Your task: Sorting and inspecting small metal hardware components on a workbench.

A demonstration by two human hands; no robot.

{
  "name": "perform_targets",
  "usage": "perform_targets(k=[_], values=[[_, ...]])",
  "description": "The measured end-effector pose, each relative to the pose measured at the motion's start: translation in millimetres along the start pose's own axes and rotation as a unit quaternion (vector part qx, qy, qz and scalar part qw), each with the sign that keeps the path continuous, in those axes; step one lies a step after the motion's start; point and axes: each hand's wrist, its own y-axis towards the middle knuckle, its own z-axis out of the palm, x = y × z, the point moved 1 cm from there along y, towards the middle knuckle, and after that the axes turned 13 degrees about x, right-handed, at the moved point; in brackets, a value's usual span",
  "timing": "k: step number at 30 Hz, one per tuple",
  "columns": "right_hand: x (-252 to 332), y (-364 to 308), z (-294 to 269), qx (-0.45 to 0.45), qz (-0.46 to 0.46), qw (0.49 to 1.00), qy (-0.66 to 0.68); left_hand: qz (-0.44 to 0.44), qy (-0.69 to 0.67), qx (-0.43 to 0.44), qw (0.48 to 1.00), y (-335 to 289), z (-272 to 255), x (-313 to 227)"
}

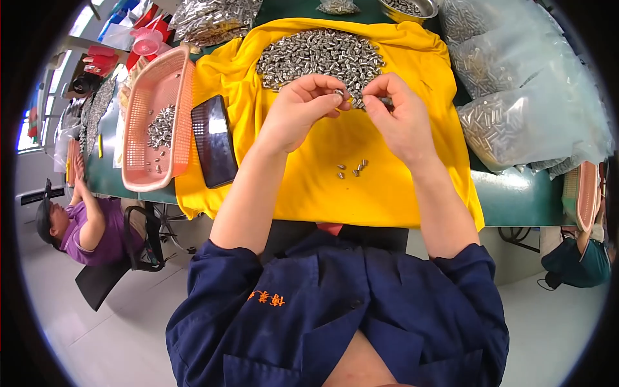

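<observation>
Pinch of left hand's (298,111) grip on small metal piece (340,93), above yellow cloth (309,200), probably for close viewing; right hand's (404,119) grip pressed together, contents unclear. Heap (322,55) beyond, presumably for easy reach.

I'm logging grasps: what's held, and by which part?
Left grip: small metal piece, held part hidden. Right grip: apparently another metal piece, held part unclear.

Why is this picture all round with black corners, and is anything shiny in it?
In the head view, the fisheye lens gives a curved black rim and makes the person in purple look tipped sideways; also in the head view, pale glare shows on the green table right of the yellow cloth, and the metal pieces glint.
</observation>
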Motion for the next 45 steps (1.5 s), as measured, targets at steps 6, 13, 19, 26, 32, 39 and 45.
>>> perform_targets(k=[6, 13, 19, 26, 32, 39, 45], values=[[-5.3, 3.6, 4.2, 0.039, 0.028, 0.997, 0.06, -0.046, -0.011, -0.036, 0.998, 0.7, 0.3, 13.4], [-7.5, 4.9, 3.9, 0.051, 0.03, 0.998, 0.012, 0.013, 0.037, -0.001, 0.999, 3.9, -3.4, 21.0], [-6.4, 3.0, 3.0, 0.069, 0.036, 0.997, -0.029, -0.018, 0.092, -0.008, 0.996, 1.4, -3.6, 18.4], [1.4, 1.2, 5.8, 0.089, 0.035, 0.985, -0.143, -0.038, 0.147, -0.026, 0.988, -0.9, -5.1, 19.4], [-0.2, 0.5, 10.1, 0.065, -0.013, 0.974, -0.215, -0.021, 0.182, -0.032, 0.983, 0.8, -2.4, 21.3], [-2.2, 1.5, 5.5, 0.043, 0.011, 0.98, -0.194, -0.04, 0.314, -0.081, 0.945, 1.9, -4.8, 19.3], [-3.5, 1.5, 3.9, 0.028, 0.036, 0.995, -0.089, -0.024, 0.044, -0.053, 0.997, 2.1, -2.9, 16.8]])
